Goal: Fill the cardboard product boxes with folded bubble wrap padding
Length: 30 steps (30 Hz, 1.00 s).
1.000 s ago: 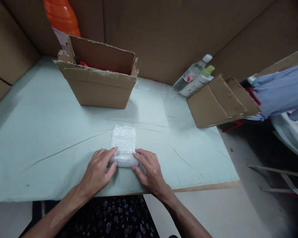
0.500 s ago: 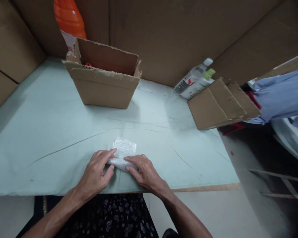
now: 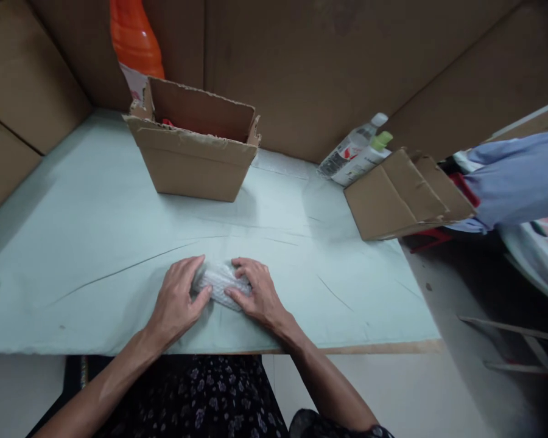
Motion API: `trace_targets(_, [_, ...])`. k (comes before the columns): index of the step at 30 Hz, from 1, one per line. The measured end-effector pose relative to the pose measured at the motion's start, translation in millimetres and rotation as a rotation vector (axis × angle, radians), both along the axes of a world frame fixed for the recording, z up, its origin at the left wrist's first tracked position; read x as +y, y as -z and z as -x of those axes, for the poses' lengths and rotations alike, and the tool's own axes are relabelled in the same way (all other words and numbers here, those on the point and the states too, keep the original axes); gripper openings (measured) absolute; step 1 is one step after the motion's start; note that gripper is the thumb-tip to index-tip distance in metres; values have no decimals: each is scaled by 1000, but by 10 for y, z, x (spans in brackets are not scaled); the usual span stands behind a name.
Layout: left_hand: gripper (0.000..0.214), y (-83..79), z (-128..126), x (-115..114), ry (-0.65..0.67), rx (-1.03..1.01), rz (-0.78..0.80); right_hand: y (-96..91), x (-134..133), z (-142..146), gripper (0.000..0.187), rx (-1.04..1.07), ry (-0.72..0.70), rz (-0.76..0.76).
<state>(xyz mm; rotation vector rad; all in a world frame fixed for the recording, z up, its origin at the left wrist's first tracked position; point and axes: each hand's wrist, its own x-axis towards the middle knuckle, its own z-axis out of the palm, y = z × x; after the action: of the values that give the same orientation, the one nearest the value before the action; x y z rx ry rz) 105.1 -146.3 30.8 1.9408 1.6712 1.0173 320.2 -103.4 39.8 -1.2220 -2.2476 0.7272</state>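
Cardboard walls stand behind the creased cloth under the bubble wrap

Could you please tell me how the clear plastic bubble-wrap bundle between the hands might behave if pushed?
The clear, oblong bubble-wrap bundle would probably feel springy, given its dimpled plastic surface. Its rounded outline suggests it may roll slightly on the pale green table cover. Its weight is uncertain, as any contents are hidden.

Head-worn view down onto table
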Motion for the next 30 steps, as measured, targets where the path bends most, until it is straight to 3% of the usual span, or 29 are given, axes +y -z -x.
trace_targets(3, [63,-38,26,-102,-10,-237,157,-20,-121,33,22,129,51,176])
trace_targets(7, [59,-89,-22,-77,20,-473,342,-69,-192,7,51,234,64,284])
trace_targets(10, [53,-57,-80,-19,-12,-519,380,-70,-192,-73,61,260,99,328])
trace_targets(14, [48,2,-94,65,48,-427,367,-21,-163,-159,48,266,131,328])
trace_targets(17, [40,-152,3,251,58,-236,137,16,-131,-178,37,248,169,274])
trace_targets(21, [44,-720,276,787,-50,101,-385,27,-84,-188,20,220,207,231])
trace_targets(23, [52,-1014,429,1143,-104,245,-538,22,-65,-193,15,229,195,245])
trace_targets(25, [52,-1200,563,1495,-168,328,-591,19,-53,-195,13,241,185,263])
trace_targets(28, [30,-1239,694,1877,-162,414,-587,24,-39,-199,13,255,176,292])
trace_targets(30, [17,-1174,734,1956,-123,446,-607,17,-24,-217,14,277,172,327])
